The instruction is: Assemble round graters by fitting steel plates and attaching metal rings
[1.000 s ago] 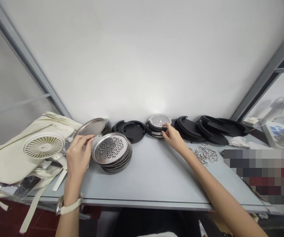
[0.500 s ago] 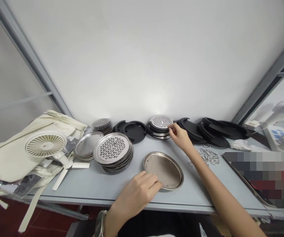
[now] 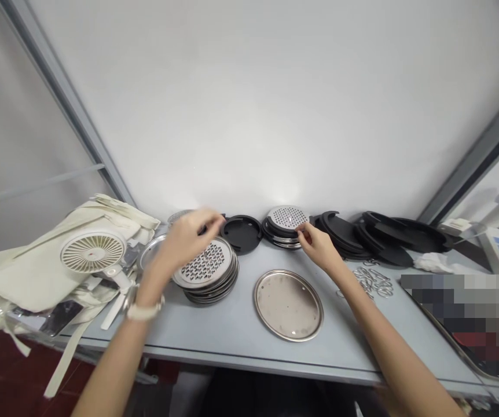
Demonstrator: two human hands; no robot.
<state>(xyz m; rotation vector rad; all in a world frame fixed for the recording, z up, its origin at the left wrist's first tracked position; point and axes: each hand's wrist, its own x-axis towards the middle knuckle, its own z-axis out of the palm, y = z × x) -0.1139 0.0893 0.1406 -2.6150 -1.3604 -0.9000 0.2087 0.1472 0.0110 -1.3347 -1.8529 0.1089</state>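
Right hand (image 3: 319, 246) pinches the rim of a perforated steel disc (image 3: 286, 217) atop a low stack (image 3: 278, 238) with black rings; left hand (image 3: 184, 237) blurs above a taller steel stack (image 3: 208, 284) (its grip can't be told). A careless knock could topple either stack.

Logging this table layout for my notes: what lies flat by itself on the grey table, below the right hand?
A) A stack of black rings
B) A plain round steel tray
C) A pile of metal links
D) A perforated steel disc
B. A plain round stainless steel tray lies alone on the grey table, below the right hand, with no stack under it.
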